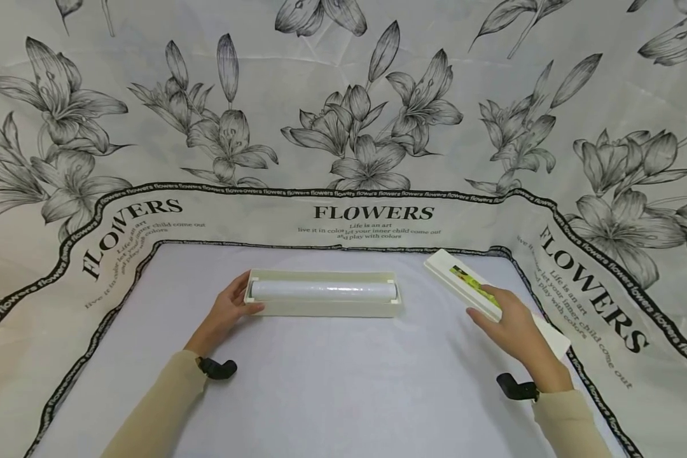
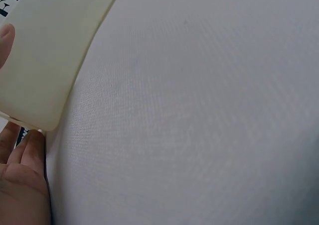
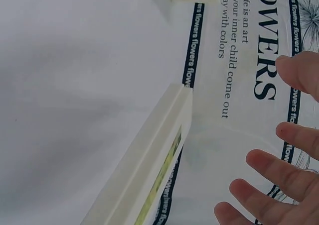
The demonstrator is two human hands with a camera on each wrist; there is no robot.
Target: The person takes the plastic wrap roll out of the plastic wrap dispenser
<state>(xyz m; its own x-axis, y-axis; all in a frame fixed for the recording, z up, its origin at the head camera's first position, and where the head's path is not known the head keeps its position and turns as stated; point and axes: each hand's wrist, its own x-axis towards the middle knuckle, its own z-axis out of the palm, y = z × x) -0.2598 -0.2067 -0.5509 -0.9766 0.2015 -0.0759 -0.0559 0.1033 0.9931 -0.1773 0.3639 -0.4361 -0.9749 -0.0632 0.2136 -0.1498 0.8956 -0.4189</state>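
Note:
An open cream box (image 1: pixel 326 310) of cling film stands on the white tabletop, with a clear-wrapped roll (image 1: pixel 323 290) lying lengthwise inside. My left hand (image 1: pixel 229 308) grips its left end, thumb on the front wall and fingers behind the end. The box wall (image 2: pixel 50 51) fills the upper left of the left wrist view. To the right, the long white lid (image 1: pixel 443 267) with a green-yellow label lies slanted. My right hand (image 1: pixel 512 321) is over the lid in the head view. In the right wrist view its fingers (image 3: pixel 279 170) are spread and straight, beside the lid (image 3: pixel 144 160).
A white cloth (image 1: pixel 332 381) covers the tabletop. Behind and at both sides rises a floral sheet (image 1: pixel 372 216) with black trim and printed lettering. The lid's near end reaches the black trim on the right.

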